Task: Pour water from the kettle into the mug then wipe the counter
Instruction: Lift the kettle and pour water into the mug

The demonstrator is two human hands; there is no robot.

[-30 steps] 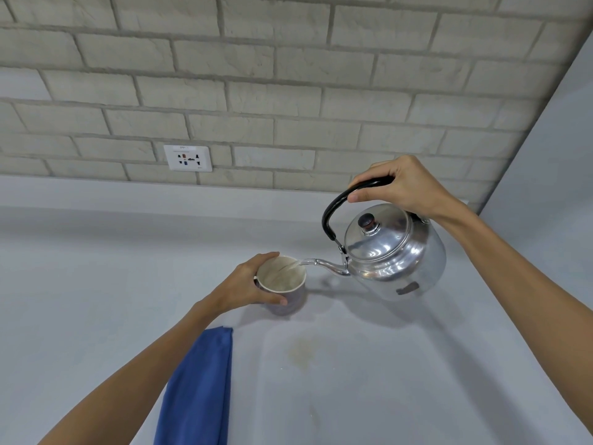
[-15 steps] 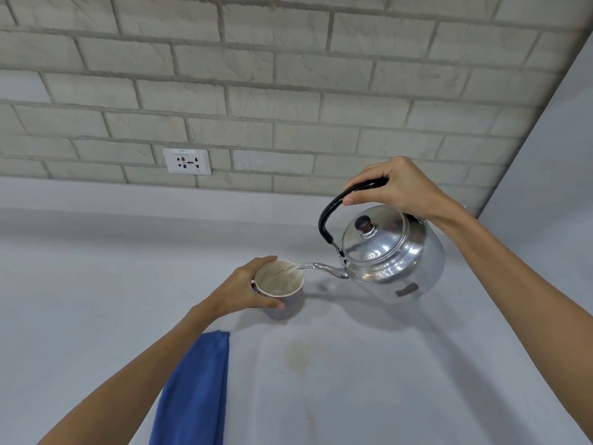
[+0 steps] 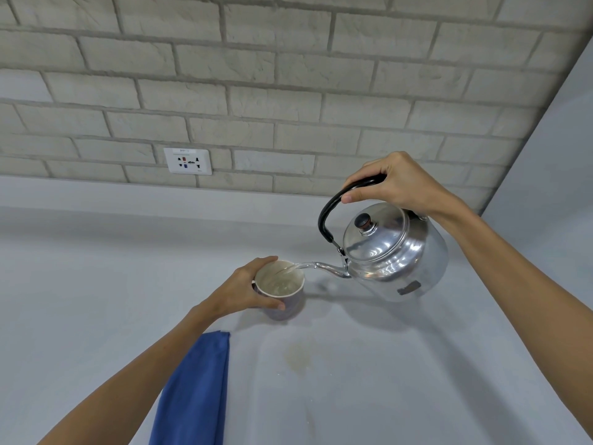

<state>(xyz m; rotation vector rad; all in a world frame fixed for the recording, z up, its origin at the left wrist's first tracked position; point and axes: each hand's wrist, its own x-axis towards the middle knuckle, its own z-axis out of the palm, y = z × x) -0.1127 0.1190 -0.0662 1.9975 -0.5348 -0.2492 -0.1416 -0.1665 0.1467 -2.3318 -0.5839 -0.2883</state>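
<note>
The right grip (image 3: 398,184) is clenched around the black arched handle of the shiny steel kettle (image 3: 394,252), tilted with water streaming from its thin spout. The left grip (image 3: 244,290) wraps the pale round mug (image 3: 280,289) standing on the grey bench (image 3: 96,284). A folded blue cloth (image 3: 195,390) lies just beside the mug, under the left forearm.

Surface (image 3: 96,284): pale grey, smooth, bounded at the back by a low grey upstand beneath a brick wall and at the right by a plain grey panel. Items carried directly: one mug (image 3: 284,305), upright, set near the middle; one blue cloth (image 3: 195,390), folded long, laid nearer the front edge and just left of the mug. One faint yellowish stain (image 3: 300,356) is seen just in front of the mug, right of the cloth
</note>
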